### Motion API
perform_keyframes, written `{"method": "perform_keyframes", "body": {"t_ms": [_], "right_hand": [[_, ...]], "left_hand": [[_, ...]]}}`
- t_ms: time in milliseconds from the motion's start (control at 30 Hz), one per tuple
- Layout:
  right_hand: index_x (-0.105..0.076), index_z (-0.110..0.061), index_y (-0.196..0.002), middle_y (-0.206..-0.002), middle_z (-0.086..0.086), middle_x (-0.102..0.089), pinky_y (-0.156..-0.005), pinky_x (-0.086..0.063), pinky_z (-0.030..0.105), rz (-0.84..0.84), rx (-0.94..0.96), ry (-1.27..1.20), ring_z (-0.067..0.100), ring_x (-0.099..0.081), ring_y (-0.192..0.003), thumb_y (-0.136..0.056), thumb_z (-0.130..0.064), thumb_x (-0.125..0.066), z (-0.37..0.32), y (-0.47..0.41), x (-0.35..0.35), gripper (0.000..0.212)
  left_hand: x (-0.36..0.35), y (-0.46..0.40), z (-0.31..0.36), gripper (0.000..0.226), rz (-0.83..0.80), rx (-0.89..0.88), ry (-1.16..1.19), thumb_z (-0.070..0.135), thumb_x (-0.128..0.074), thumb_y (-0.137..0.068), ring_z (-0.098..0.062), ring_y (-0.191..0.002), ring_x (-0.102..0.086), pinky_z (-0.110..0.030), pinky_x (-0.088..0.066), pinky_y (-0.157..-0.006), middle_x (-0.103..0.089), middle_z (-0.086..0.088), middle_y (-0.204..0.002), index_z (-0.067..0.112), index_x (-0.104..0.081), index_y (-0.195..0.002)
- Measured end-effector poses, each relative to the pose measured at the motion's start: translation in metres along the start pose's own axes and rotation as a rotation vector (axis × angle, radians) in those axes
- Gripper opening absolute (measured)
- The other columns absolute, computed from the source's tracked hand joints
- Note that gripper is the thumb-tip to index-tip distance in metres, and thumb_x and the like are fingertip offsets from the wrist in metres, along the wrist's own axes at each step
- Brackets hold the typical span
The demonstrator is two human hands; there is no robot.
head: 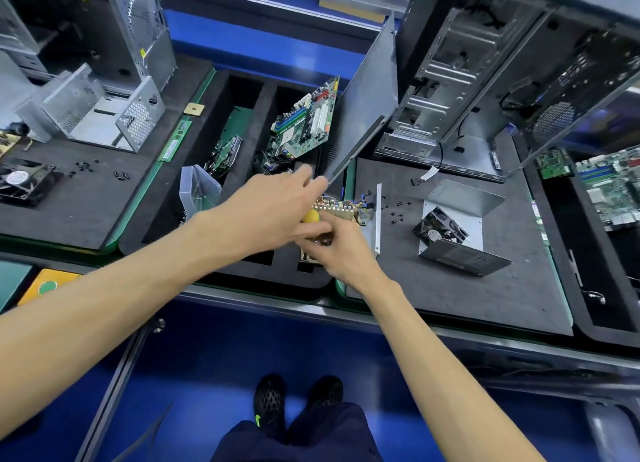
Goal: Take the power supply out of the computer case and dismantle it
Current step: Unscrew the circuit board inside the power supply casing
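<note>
On the dark mat [450, 299], loose screws [398, 214]

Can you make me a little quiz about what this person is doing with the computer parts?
1. True or false: the fan is still screwed inside the metal cover.
2. Which hand touches the yellow handle: A the left hand, B neither?
3. What leans in the foam tray behind the hands?

Key: 1 false, it lies loose on the mat. 2 A. 3 a green circuit board.
</note>
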State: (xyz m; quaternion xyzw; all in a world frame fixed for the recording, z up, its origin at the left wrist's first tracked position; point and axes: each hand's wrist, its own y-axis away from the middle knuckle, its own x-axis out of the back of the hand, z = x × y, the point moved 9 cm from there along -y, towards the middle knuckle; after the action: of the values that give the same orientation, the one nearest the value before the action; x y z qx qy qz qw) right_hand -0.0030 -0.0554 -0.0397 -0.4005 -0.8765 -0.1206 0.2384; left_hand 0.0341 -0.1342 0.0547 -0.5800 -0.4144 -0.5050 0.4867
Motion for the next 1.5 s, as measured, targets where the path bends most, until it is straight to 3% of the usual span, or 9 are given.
{"method": "perform_keyframes", "body": {"t_ms": [133,300,433,533,733,933,1100,1300,1500], "right_hand": [[-0.061,-0.021,-0.087,-0.077,-0.012,-0.064,-0.074,-0.056,0.046,-0.024,-0.004,0.025,0.018,-0.062,-0.075,-0.083,-0.016,-0.074,0.003,-0.001,0.000,0.014],[-0.059,-0.019,-0.092,-0.089,-0.005,-0.069,-0.076,-0.054,0.045,0.134,0.001,-0.092,0.021,-0.063,-0.081,-0.086,-0.021,-0.083,0.005,0.005,0.002,0.025],[-0.058,-0.035,-0.086,-0.079,-0.014,-0.064,-0.065,-0.043,0.015,0.148,0.047,-0.009,0.001,-0.059,-0.075,-0.087,-0.019,-0.079,0.001,0.006,0.009,0.027],[-0.055,-0.043,-0.083,-0.078,-0.017,-0.065,-0.064,-0.042,0.017,0.129,0.044,0.004,0.007,-0.062,-0.075,-0.084,-0.017,-0.076,0.003,0.007,0.014,0.034],[-0.060,-0.021,-0.089,-0.081,-0.014,-0.067,-0.066,-0.053,0.035,0.177,-0.042,-0.145,0.015,-0.062,-0.072,-0.085,-0.023,-0.083,0.019,0.010,-0.002,0.024],[-0.061,-0.034,-0.086,-0.076,-0.017,-0.065,-0.062,-0.044,0.022,0.112,-0.052,-0.110,-0.004,-0.056,-0.063,-0.081,-0.023,-0.081,0.017,0.003,-0.002,0.023],[-0.061,-0.022,-0.090,-0.084,-0.007,-0.068,-0.072,-0.054,0.044,0.199,-0.034,-0.244,0.018,-0.060,-0.077,-0.081,-0.027,-0.085,0.015,0.010,-0.002,0.026],[-0.063,-0.034,-0.092,-0.079,-0.014,-0.065,-0.059,-0.043,0.013,0.140,-0.048,-0.162,-0.001,-0.056,-0.066,-0.083,-0.018,-0.081,0.017,0.007,0.007,0.025],[-0.054,-0.025,-0.097,-0.083,-0.017,-0.067,-0.065,-0.052,0.029,0.156,-0.076,-0.203,0.009,-0.062,-0.075,-0.083,-0.023,-0.086,0.018,0.011,0.000,0.035]], "left_hand": [[-0.005,0.003,0.016,0.026,-0.177,-0.181,0.236,0.021,-0.061,-0.092,-0.022,-0.091,-0.054,-0.029,-0.033,-0.069,-0.052,-0.004,-0.112,0.014,-0.056,-0.116],[-0.007,-0.012,-0.002,0.036,-0.093,0.057,-0.131,0.052,-0.044,-0.101,-0.030,-0.079,-0.062,-0.036,-0.033,-0.062,-0.065,-0.005,-0.097,0.016,-0.043,-0.097],[-0.011,-0.007,0.010,0.040,-0.056,-0.058,-0.038,0.049,-0.049,-0.100,-0.025,-0.092,-0.063,-0.031,-0.033,-0.061,-0.057,-0.003,-0.111,0.015,-0.047,-0.122],[-0.013,-0.001,0.019,0.029,-0.162,-0.201,0.153,0.020,-0.058,-0.094,-0.026,-0.097,-0.060,-0.032,-0.039,-0.066,-0.052,-0.004,-0.116,0.015,-0.051,-0.121],[-0.005,-0.015,0.003,0.050,-0.119,0.061,-0.269,0.068,-0.041,-0.095,-0.028,-0.080,-0.065,-0.032,-0.029,-0.060,-0.065,-0.006,-0.092,0.018,-0.046,-0.089],[-0.020,-0.005,0.025,0.027,-0.293,-0.226,0.043,0.015,-0.058,-0.090,-0.025,-0.106,-0.056,-0.036,-0.043,-0.072,-0.054,-0.004,-0.115,0.015,-0.056,-0.117],[-0.014,-0.017,0.012,0.031,-0.178,0.000,-0.230,0.045,-0.041,-0.103,-0.033,-0.085,-0.066,-0.034,-0.032,-0.061,-0.067,-0.008,-0.096,0.016,-0.049,-0.094],[-0.014,-0.004,0.026,0.031,-0.164,-0.190,0.045,0.025,-0.059,-0.095,-0.026,-0.097,-0.058,-0.036,-0.044,-0.066,-0.050,-0.005,-0.116,0.015,-0.050,-0.122],[-0.008,-0.017,0.011,0.043,-0.125,0.053,-0.190,0.060,-0.041,-0.097,-0.033,-0.077,-0.062,-0.034,-0.033,-0.061,-0.067,-0.009,-0.094,0.017,-0.045,-0.092]]}}
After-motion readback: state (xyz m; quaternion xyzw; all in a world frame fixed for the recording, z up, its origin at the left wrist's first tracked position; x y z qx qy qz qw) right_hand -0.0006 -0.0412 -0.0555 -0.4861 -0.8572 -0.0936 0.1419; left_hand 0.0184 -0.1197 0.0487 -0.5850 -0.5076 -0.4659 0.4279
